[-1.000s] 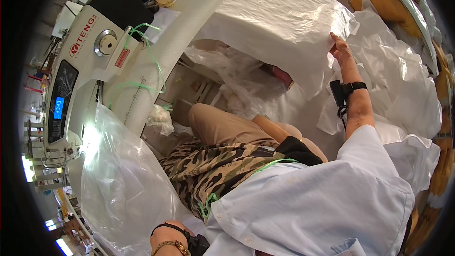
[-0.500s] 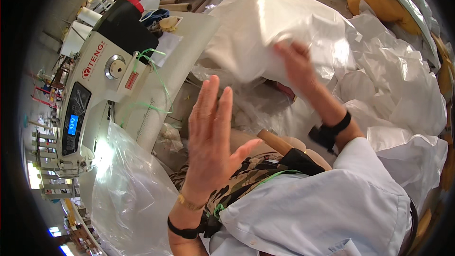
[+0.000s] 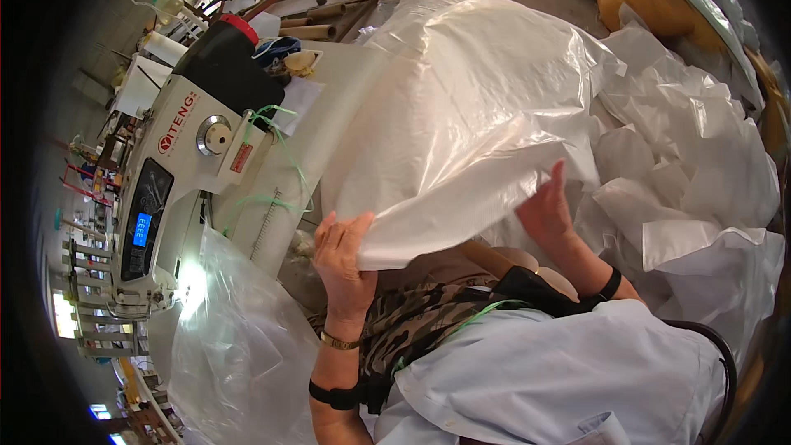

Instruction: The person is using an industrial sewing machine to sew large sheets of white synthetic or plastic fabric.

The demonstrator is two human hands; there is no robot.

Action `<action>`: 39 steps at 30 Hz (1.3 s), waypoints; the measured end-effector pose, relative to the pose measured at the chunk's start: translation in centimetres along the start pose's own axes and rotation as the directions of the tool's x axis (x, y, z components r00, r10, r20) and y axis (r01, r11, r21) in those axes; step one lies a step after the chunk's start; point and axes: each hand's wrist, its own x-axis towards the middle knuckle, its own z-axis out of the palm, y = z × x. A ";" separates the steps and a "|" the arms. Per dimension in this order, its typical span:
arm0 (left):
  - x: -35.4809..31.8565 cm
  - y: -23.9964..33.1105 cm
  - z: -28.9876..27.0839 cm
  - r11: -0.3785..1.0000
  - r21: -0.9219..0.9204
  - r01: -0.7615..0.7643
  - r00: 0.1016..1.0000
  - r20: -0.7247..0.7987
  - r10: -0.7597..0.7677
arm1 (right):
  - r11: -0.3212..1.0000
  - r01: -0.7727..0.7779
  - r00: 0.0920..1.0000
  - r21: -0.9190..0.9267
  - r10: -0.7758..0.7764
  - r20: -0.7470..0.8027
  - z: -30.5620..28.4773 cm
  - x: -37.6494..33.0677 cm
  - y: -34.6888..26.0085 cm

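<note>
A large, glossy white plastic sheet [image 3: 461, 107] spreads from beside the sewing machine across toward my lap. My left hand [image 3: 342, 259] is closed on its near left corner, fingers over the top. Farther right, my right hand [image 3: 546, 213] touches the near edge of the same sheet. One digit of it points up and the others reach left, partly covered by plastic, so it looks open rather than clenched. Between the two hands the edge runs in a slanting fold. Whether it is a single sheet or a bag, I cannot tell.
On the left stands a white sewing machine [image 3: 189, 140] with a lit lamp and small blue screen. Clear plastic [image 3: 239, 346] hangs below its head. Crumpled white plastic [image 3: 676, 165] heaps up at the right. Green thread [image 3: 284, 152] dangles by the machine.
My left hand has come down from a raised, spread pose and closed on the sheet's corner. My right hand has moved down toward me, and the sheet's edge now lies nearer my lap.
</note>
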 end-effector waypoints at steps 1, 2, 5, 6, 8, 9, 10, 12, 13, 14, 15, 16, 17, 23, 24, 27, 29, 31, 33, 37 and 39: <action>-0.4 -0.3 0.2 0.995 -0.083 0.052 0.998 0.025 -0.050 | 0.997 -0.004 1.000 0.078 0.006 -0.026 -1.0 0.4 -1.8; -0.8 -0.5 0.4 0.996 -0.065 0.061 0.998 0.019 -0.060 | 0.988 0.145 0.972 -0.058 -0.153 -0.178 -1.4 1.6 -2.8; -1.6 0.1 -0.3 0.994 -0.016 0.106 0.917 0.388 -0.092 | 0.881 0.364 0.824 -0.301 -0.456 -0.337 0.1 3.3 -5.1; -1.8 1.1 -0.7 0.981 0.179 -0.074 0.802 0.596 -0.048 | 0.813 0.447 0.798 -0.374 -0.551 -0.245 1.7 4.2 -6.1; -1.9 3.2 -2.3 0.903 -0.387 0.186 0.800 0.593 0.089 | 0.665 0.563 0.662 -0.491 -0.719 -0.214 6.5 5.5 -8.5; -1.7 4.3 -3.3 0.800 -0.547 0.246 0.833 0.541 0.114 | 0.521 0.622 0.561 -0.584 -0.817 -0.130 9.2 5.6 -8.6; -1.2 5.3 -4.0 0.830 -0.532 0.169 0.877 0.466 0.120 | 0.312 0.646 0.517 -0.696 -0.850 0.098 11.8 5.5 -7.5; 0.1 7.1 -4.4 0.863 -0.499 0.082 0.921 0.369 0.126 | 0.463 0.745 0.634 -0.481 -0.716 0.293 17.3 5.0 -4.8; 0.7 7.8 -4.3 0.859 -0.508 0.056 0.968 0.238 0.078 | 0.580 0.733 0.680 -0.357 -0.597 0.426 20.0 4.6 -3.0; 1.0 8.4 -4.1 0.850 -0.525 0.042 0.994 0.108 0.017 | 0.707 0.673 0.650 -0.218 -0.425 0.630 22.4 4.1 -0.8; 1.2 8.7 -3.7 0.866 -0.500 0.021 0.995 0.091 0.028 | 0.809 0.557 0.622 -0.187 -0.257 0.739 24.8 3.4 1.3; 1.2 8.8 -3.2 0.835 -0.533 0.140 0.990 0.087 -0.111 | 0.899 0.404 0.526 -0.169 -0.077 0.847 27.0 2.8 3.2; 1.0 8.5 -3.0 0.777 -0.583 0.237 0.969 0.082 -0.234 | 0.951 0.242 0.436 -0.192 0.070 0.897 29.2 2.2 4.8; -7.6 4.0 -9.4 0.832 -0.368 0.415 0.701 -0.454 -0.550 | 0.526 0.809 0.075 -0.262 0.349 0.934 37.3 1.8 7.2; -9.8 3.3 -11.6 0.801 -0.387 0.456 0.626 -0.501 -0.598 | 0.332 0.943 -0.061 -0.005 0.190 0.980 37.4 2.4 6.7; -16.0 2.5 -17.8 0.707 -0.463 0.534 0.399 -0.600 -0.694 | -0.102 0.978 -0.194 0.183 -0.122 0.973 35.6 4.8 3.8; -19.5 2.7 -20.6 0.669 -0.501 0.549 0.288 -0.638 -0.714 | -0.421 0.890 0.042 -0.174 -0.303 0.952 32.9 5.8 2.4; -22.6 3.4 -22.8 0.639 -0.527 0.560 0.198 -0.664 -0.721 | -0.643 0.673 0.142 -0.365 -0.372 0.917 30.4 7.8 1.3; -25.3 4.4 -24.5 0.621 -0.550 0.558 0.126 -0.684 -0.718 | -0.566 0.682 0.207 -0.462 -0.457 0.865 27.3 10.0 0.3; -29.7 7.0 -26.2 0.601 -0.580 0.551 0.058 -0.691 -0.720 | 0.308 0.509 0.860 -0.803 -0.140 0.491 19.7 12.3 5.4; -31.3 8.2 -26.4 0.598 -0.596 0.535 0.059 -0.680 -0.731 | 0.338 0.156 0.912 -0.928 0.311 0.267 17.4 12.1 8.1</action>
